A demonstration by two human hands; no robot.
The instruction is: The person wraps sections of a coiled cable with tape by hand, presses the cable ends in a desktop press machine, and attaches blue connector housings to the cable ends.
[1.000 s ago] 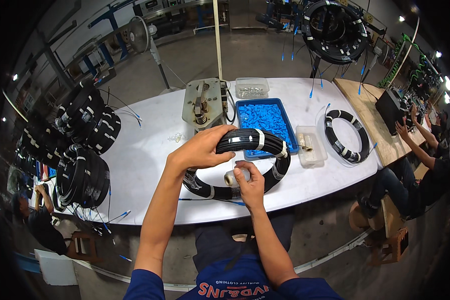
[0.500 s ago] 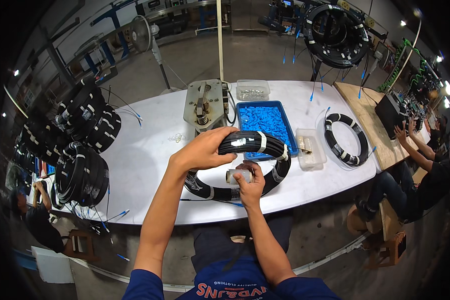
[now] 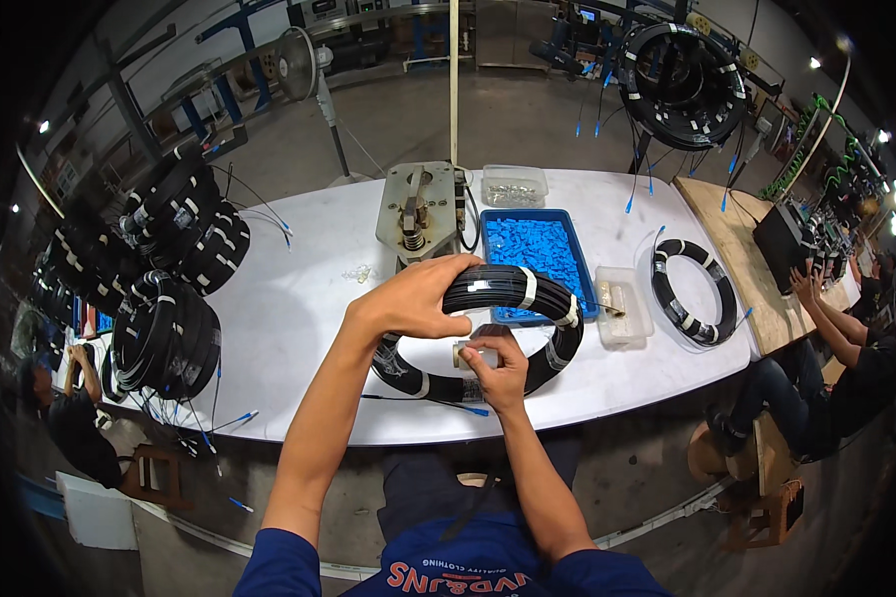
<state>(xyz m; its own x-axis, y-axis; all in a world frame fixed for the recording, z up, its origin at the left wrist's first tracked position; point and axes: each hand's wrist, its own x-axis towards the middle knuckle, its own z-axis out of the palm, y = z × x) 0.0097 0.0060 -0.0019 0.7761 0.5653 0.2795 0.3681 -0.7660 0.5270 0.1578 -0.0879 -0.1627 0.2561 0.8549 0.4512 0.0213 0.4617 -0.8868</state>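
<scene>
A black cable coil (image 3: 565, 333) with white and clear bands is tilted up in front of me above the white table. My left hand (image 3: 408, 297) is closed over its upper left side, thumb inside the ring. Within the opening, my right hand (image 3: 502, 372) grips a small roll of clear film (image 3: 461, 356) between thumb and fingers. A dark sheen shows just above that roll, possibly film stretched toward the coil. One blue-tipped cable end (image 3: 476, 409) lies on the table below the coil.
Behind the coil stand a metal press (image 3: 416, 214), a blue tray (image 3: 582, 282) of blue connectors and clear plastic boxes (image 3: 639, 335). Another coil (image 3: 665, 298) lies right; stacked coils (image 3: 164, 338) fill the left. People sit at both sides.
My right hand has turned the roll slightly, and its fingers now lie higher over it. A strip on the coil's top looks smoother and clearer. The whole view has shifted a little.
</scene>
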